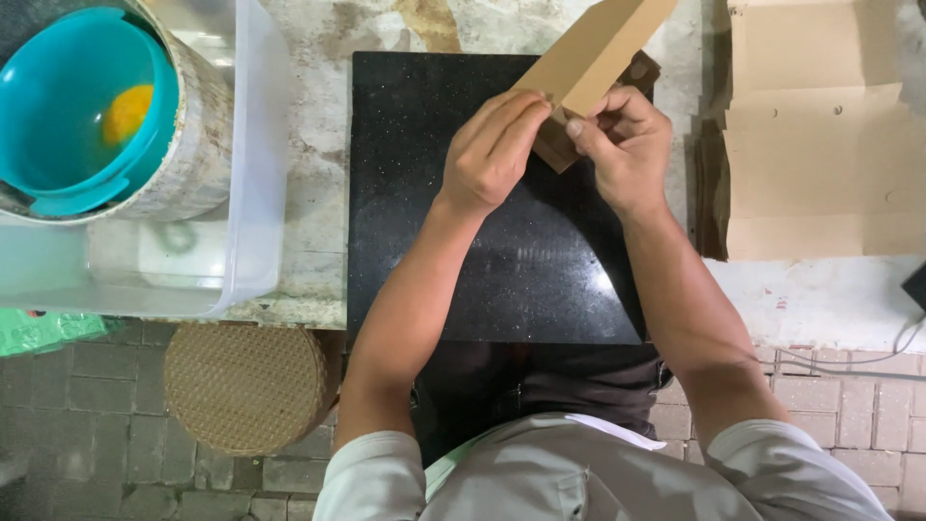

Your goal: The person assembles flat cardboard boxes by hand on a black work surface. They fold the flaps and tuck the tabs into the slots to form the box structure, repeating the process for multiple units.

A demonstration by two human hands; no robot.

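Both hands hold a folded cardboard piece [590, 60] above the black slab [482, 251] on the tabletop [830, 299]. The left hand [492, 150] has its grip closed on the lower fold, fingers pressed together. The right hand [622, 145] pinches the same edge, thumb on top, it seems. Flat cardboard sheets [820, 145] lie just right; a teal bowl [68, 106] sits well apart.

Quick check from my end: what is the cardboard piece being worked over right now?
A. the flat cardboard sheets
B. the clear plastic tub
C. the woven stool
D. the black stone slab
D: both the left hand and the right hand pinch the folded cardboard piece above the black stone slab.
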